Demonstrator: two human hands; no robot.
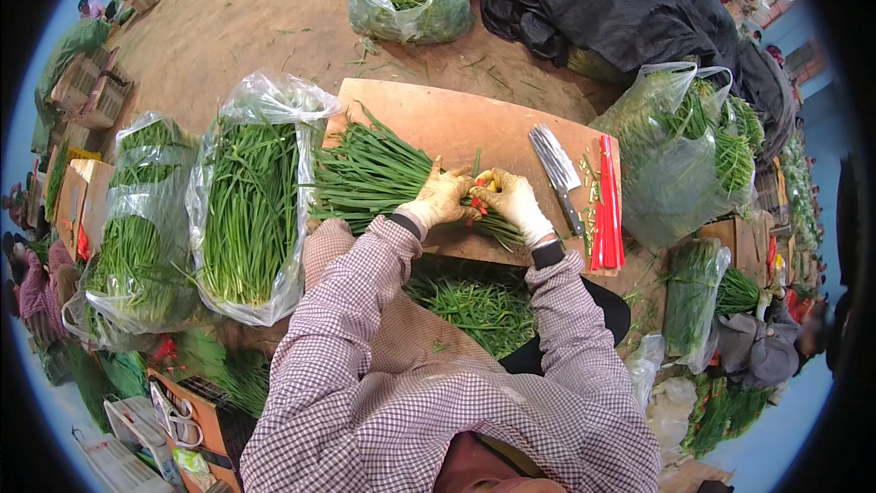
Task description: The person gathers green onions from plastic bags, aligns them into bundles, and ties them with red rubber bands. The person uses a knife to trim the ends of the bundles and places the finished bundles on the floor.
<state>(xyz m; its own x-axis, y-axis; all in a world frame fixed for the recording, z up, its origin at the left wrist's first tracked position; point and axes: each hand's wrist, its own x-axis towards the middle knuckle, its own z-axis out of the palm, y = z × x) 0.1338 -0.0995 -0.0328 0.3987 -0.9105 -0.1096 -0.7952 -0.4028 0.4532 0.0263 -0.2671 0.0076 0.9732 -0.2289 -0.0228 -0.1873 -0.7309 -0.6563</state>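
Note:
A bunch of long green leaves, apparently garlic chives [373, 168], lies across a wooden board [424, 106], its stem ends pointing right. My left hand [441, 195], in a stained pale glove, is over the bunch near its stem end and holds it. My right hand [512, 200], gloved as well, pinches a red tie [478, 197] at the stems. The fingers of both hands meet at this tie and partly hide it. Right of my hands lies a cleaver [556, 168] with a dark handle. Beside it are red strips [606, 209] and cut stem pieces [589, 185].
Clear plastic bags of greens stand left [250, 205] and right [684, 144] of the board, and another bag [410, 3] beyond it. Loose leaves [479, 308] lie below the board's near edge. Black sheeting [602, 7] covers a heap. A co-worker [759, 342] sits at far right.

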